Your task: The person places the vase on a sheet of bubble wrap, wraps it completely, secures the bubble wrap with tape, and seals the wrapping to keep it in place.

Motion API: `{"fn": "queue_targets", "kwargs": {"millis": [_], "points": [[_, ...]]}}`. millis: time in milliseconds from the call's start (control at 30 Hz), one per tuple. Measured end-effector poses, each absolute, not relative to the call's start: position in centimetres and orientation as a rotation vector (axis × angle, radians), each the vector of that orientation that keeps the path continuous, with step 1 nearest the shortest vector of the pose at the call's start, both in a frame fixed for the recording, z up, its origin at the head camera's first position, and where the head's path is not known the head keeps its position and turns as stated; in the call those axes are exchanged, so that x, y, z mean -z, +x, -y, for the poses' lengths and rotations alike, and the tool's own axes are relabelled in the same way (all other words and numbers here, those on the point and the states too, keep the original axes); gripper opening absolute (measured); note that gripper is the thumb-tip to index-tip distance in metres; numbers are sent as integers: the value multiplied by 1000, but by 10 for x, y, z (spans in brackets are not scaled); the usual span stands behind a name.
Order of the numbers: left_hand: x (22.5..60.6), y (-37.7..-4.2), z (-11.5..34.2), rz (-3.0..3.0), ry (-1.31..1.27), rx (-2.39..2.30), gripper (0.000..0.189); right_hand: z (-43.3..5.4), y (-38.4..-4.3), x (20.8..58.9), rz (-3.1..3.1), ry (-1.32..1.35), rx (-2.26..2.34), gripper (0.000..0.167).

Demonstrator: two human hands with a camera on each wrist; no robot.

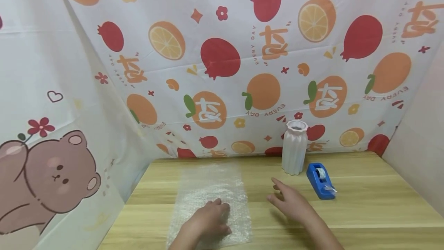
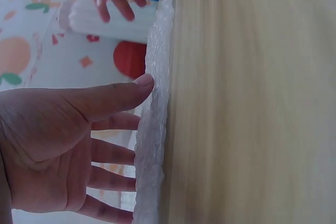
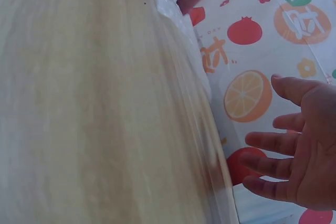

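Note:
A sheet of bubble wrap (image 1: pixel 211 188) lies flat on the wooden table. My left hand (image 1: pixel 209 219) rests on it, its fingers spread; in the left wrist view the fingertips touch the bubble wrap (image 2: pixel 152 145). Over the bare wood right of the sheet hovers my right hand (image 1: pixel 293 205), holding nothing, with its fingers extended and apart in the right wrist view. Beyond that hand, near the back, stands a white fluted vase (image 1: pixel 294 149), upright with a scalloped rim. A blue tape dispenser (image 1: pixel 320 182) sits to the right of the vase, a loose tape end at its front.
The wooden table (image 1: pixel 374 203) ends at a fruit-printed cloth (image 1: pixel 222 88) hanging along its back. On the left hangs a cloth with a cartoon bear (image 1: pixel 55 173), and a pale wall (image 1: pixel 417 146) borders the right side.

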State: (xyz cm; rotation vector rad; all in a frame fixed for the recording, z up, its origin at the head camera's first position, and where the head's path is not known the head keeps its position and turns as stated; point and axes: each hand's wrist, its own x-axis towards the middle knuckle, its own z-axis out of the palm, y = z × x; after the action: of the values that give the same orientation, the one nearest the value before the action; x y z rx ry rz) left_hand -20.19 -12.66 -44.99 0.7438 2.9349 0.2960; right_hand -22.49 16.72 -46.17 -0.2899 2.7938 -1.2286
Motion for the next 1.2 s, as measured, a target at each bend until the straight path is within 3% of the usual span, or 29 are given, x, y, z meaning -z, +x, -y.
{"fn": "queue_targets", "kwargs": {"millis": [233,467,667,833,1067,1200], "points": [[450,-200,91,-2916,807,-278,39,-170,-224,465,-2730,-283,1253,67],[450,-200,66,-2800,761,-424,61,-169,-228,470,-2694,-282,1252,61],[458,-202,58,-2846,783,-424,57,-164,-242,474,-2696,-21,1364,60],[464,-206,57,-2844,793,-479,54,-165,-247,482,-2602,143,1596,52],[458,-220,77,-2823,791,-874,48,-168,-250,485,-2608,126,1653,36],[452,-238,99,-2949,647,-1017,46,-174,-254,485,-2642,121,1607,30]]}}
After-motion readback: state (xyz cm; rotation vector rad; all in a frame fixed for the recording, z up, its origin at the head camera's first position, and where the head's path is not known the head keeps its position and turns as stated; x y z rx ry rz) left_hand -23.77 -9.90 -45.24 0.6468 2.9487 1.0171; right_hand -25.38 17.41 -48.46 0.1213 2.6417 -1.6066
